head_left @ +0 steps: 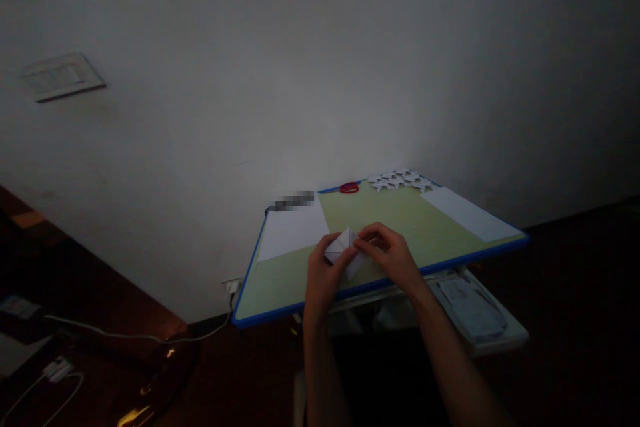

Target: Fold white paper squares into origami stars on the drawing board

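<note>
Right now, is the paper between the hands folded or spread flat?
Folded: the paper shows crease lines and a pointed top between the left hand and right hand.

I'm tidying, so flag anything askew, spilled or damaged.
Nothing looks spilled on the desk, and the folded paper between left hand and right hand shows no visible tear. Odd: a pixelated patch at the far edge of the left sheet hides what lies there.

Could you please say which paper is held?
The folded paper between left hand and right hand; the other pieces and flat sheets lie on the table.
</note>
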`<state>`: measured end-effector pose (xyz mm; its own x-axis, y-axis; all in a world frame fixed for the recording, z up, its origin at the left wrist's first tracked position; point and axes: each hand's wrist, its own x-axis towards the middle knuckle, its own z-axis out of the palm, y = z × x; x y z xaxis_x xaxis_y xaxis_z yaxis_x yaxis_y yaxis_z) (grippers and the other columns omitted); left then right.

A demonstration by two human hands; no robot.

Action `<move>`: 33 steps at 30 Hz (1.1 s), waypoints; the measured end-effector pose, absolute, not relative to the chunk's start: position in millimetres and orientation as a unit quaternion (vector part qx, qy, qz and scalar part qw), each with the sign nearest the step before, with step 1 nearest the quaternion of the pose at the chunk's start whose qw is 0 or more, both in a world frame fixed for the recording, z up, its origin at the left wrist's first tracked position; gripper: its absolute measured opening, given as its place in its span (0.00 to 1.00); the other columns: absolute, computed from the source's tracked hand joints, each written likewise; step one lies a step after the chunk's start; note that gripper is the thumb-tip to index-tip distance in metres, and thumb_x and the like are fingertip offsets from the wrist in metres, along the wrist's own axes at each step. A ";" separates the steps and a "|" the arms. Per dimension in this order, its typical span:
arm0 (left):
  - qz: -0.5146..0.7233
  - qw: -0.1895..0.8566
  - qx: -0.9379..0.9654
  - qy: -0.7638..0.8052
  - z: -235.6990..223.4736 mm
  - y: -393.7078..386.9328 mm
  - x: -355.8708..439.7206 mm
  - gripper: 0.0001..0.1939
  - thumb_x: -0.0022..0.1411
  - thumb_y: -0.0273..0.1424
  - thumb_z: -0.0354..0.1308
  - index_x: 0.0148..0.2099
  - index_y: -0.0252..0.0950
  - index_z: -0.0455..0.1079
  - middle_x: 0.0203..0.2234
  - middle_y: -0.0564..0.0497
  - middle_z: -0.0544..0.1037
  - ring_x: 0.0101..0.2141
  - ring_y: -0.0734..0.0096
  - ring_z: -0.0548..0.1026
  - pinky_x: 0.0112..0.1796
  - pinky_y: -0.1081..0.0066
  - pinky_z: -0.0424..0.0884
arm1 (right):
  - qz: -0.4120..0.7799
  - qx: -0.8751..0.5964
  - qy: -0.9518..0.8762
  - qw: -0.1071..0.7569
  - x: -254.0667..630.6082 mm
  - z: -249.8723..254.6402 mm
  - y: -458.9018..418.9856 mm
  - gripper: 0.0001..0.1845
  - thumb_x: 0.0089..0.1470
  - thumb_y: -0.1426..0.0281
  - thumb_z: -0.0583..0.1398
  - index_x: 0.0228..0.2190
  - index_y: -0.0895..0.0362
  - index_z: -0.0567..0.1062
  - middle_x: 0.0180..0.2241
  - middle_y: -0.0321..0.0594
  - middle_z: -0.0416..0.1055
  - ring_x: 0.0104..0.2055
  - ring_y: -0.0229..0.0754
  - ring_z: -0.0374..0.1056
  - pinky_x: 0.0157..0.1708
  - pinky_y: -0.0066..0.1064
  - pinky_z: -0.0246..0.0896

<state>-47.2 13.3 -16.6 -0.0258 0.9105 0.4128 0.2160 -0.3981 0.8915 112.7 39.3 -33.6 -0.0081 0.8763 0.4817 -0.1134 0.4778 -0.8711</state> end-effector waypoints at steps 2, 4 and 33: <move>0.542 0.324 0.636 0.444 -16.3 12.7 -46.8 0.22 0.55 0.41 0.70 0.48 0.36 0.76 0.37 0.49 0.82 0.37 0.63 0.77 0.36 0.71 0.71 | 0.403 -0.321 -0.588 0.624 112.8 -33.3 38.8 0.10 0.52 0.62 0.69 0.32 0.54 0.76 0.33 0.37 0.75 0.36 0.42 0.72 0.36 0.33 0.66; 0.538 0.323 0.636 0.449 -15.8 12.3 -46.9 0.21 0.55 0.41 0.69 0.48 0.36 0.75 0.38 0.48 0.82 0.38 0.62 0.77 0.37 0.70 0.71 | 0.408 -0.314 -0.592 0.620 113.3 -33.3 38.1 0.09 0.53 0.64 0.68 0.34 0.53 0.76 0.34 0.36 0.75 0.37 0.42 0.72 0.38 0.33 0.67; 0.513 0.332 0.655 0.443 -9.3 8.6 -46.4 0.18 0.57 0.37 0.68 0.48 0.36 0.78 0.37 0.48 0.83 0.37 0.62 0.78 0.38 0.70 0.72 | 0.386 -0.256 -0.625 0.628 119.5 -31.8 38.6 0.02 0.55 0.71 0.63 0.33 0.52 0.77 0.42 0.39 0.68 0.48 0.45 0.67 0.42 0.32 0.66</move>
<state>-46.4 8.6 -9.3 0.0800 0.9222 0.3782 0.2400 -0.3861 0.8907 119.5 38.6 -31.8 -0.0791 0.8054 0.5874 -0.1643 0.5706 -0.8046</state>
